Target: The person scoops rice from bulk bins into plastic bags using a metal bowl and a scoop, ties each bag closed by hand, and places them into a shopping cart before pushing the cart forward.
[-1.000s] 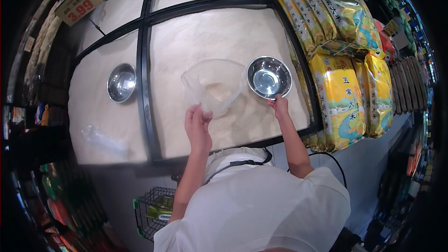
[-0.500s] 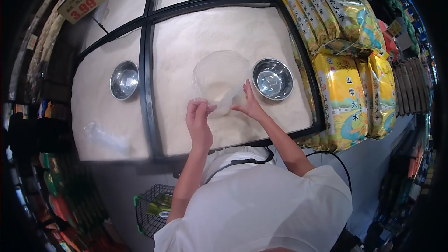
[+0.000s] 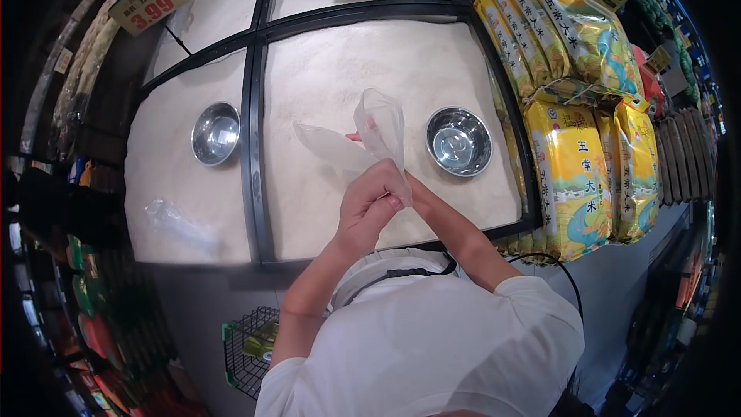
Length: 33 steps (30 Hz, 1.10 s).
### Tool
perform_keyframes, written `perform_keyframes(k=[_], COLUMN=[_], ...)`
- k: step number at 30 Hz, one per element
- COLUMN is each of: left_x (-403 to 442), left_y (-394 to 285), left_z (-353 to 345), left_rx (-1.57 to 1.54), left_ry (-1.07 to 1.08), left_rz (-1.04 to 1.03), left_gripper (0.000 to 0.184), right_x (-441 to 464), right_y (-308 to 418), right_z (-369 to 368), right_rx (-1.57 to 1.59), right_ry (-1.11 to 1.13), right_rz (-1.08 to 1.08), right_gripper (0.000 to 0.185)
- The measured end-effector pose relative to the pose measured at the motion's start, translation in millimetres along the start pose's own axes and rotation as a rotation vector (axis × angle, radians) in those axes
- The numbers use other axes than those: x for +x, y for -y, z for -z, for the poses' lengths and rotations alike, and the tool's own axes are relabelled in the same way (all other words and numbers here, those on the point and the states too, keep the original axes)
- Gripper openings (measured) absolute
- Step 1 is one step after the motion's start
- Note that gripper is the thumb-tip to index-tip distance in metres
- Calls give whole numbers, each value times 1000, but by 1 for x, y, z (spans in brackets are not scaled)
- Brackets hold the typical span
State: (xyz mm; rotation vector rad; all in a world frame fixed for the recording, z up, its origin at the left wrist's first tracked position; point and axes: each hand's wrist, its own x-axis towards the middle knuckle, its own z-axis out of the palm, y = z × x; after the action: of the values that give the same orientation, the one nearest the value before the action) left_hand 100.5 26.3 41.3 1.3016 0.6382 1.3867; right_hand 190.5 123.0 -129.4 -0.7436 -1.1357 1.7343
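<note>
A clear plastic bag [image 3: 330, 145] hangs spread over the middle bin of white rice [image 3: 324, 69]. My left hand [image 3: 373, 199] is closed around the bag's near edge, thumb pressed against the fingers. Behind it, my right hand [image 3: 371, 123] shows only in part through the thin plastic and appears to be inside the bag; a fingertip shows at its left, and the rest is hidden. A shiny metal bowl [image 3: 458, 141] rests on the rice to the right of the bag, apart from both hands.
Black dividers [image 3: 253, 147] separate the rice bins. A second metal bowl [image 3: 216, 133] and a crumpled plastic bag [image 3: 177, 224] lie in the left bin. Yellow rice sacks [image 3: 571, 177] are stacked at the right. A wire basket [image 3: 245, 355] stands below left.
My left hand has moved right and closed in a fist on the bag. My right hand, open beside the bag before, has moved left behind the left hand. The bag has bunched and folded.
</note>
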Motion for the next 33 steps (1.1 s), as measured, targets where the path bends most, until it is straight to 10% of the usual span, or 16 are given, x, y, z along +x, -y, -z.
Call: perform_keyframes(k=[9,16,21,27,33], left_x=[-9,-27,-8,-40,-39], left_y=[41,104,133,196,154], left_z=[31,43,15,44,33], left_rx=[47,691,769,258,-45], left_ry=[-477,15,116,11,-79], left_rz=[-48,276,-45,636,638], left_gripper=[34,50,60,24,18], right_x=[-14,-33,-44,-28,-30], right_y=[45,98,89,92,93], right_z=[-10,-26,-34,-25,-1], right_rx=[-97,-526,-804,-173,-776], right_ry=[-37,109,146,-125,-141], right_rz=[-14,195,494,65,68], right_gripper=[30,43,38,37,54])
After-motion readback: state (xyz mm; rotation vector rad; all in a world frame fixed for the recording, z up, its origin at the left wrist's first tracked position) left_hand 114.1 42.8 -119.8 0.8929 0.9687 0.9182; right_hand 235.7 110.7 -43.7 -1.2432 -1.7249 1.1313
